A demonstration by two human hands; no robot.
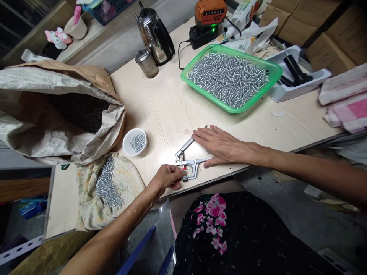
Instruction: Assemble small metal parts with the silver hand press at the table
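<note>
A grey metal hand press [195, 165] with a long lever [185, 147], a spring and a red piece lies near the table's front edge. My left hand [169, 176] is closed in a pinch at its jaw, beside the red piece; whatever sits between the fingertips is too small to make out. Flat and with fingers stretched out, my right hand [219, 146] rests at the ends of the lever and lower handle. Left of the press stands a white bowl [126, 144] of small silvery springs or screws [138, 143].
A green basket [229, 109] heaped with similar metal parts stands at the back. On the left are an open sack [17, 114] of dark pieces and a cloth [130, 177] bearing more silvery parts. A kettle [151, 34], metal canister [146, 63] and battery charger [202, 36] line the wall.
</note>
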